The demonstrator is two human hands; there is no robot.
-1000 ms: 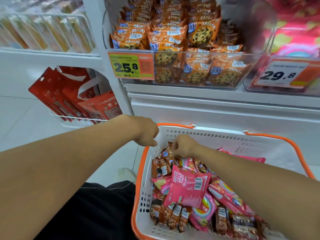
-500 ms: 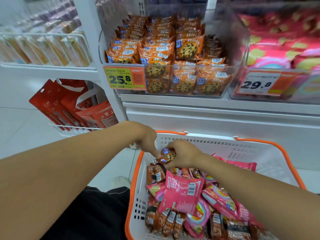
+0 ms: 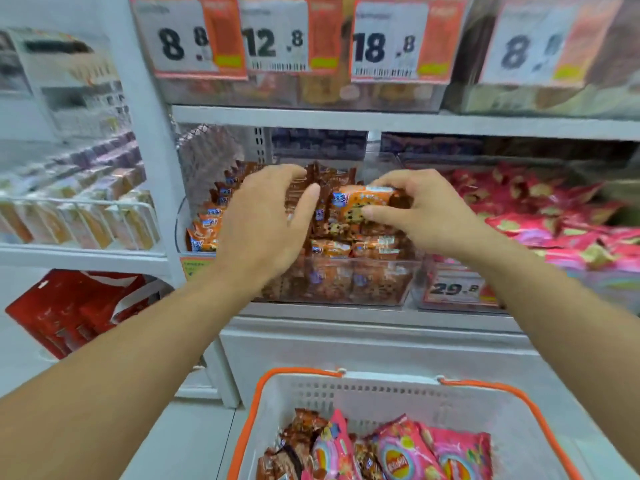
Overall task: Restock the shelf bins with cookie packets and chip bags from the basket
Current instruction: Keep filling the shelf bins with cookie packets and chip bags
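Orange cookie packet pinched in right hand over clear plastic cookie bin; left hand fingers spread, holding nothing. Seat it flat on the stack, print forward.

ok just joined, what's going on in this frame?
A person is restocking a store shelf. The right hand pinches an orange cookie packet over the clear bin of matching packets, about to set it in. The left hand is spread open against the packets stacked in that bin. Below, the white basket with orange handles holds more cookie packets and pink chip bags.
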